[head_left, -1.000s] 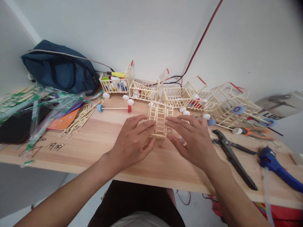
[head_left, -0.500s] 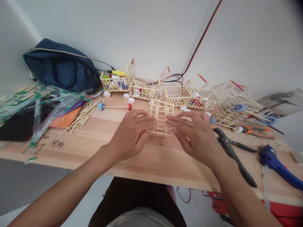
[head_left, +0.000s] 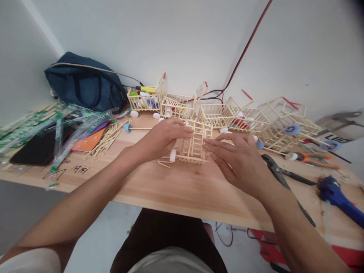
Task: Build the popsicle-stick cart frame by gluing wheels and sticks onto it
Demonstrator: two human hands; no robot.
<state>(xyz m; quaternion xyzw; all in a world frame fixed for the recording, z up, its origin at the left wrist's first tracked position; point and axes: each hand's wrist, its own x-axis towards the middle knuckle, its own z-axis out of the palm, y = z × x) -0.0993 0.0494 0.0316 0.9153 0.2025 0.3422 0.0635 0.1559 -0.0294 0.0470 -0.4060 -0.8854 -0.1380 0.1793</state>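
A small basket frame of thin wooden sticks (head_left: 196, 148) lies on the tabletop between my hands. My left hand (head_left: 167, 138) reaches over its far left side, fingers stretched out and fingertips at the upper rail. My right hand (head_left: 239, 159) has its fingers extended, their tips against the frame's right side, the thumb apart below. Neither hand visibly closes around a stick. Beneath my left hand, a white cap (head_left: 172, 155) stands on edge beside some loose sticks (head_left: 164, 164). A stick axle with a blue cap (head_left: 127, 128) runs behind that hand, its other end hidden.
Several stick carts (head_left: 217, 115) line the wall. At left lie a navy bag (head_left: 88, 83), a stick pile (head_left: 106, 142), plastic wrappers (head_left: 58, 138) and a dark phone-like slab (head_left: 35, 151). Black-handled pliers (head_left: 275, 170), orange-handled pliers (head_left: 315, 157) and a blue glue gun (head_left: 338, 199) lie right.
My left hand has moved forward and up along the frame's left side, uncovering the white cap and loose sticks. My right hand stays at the right side. The view has shifted slightly.
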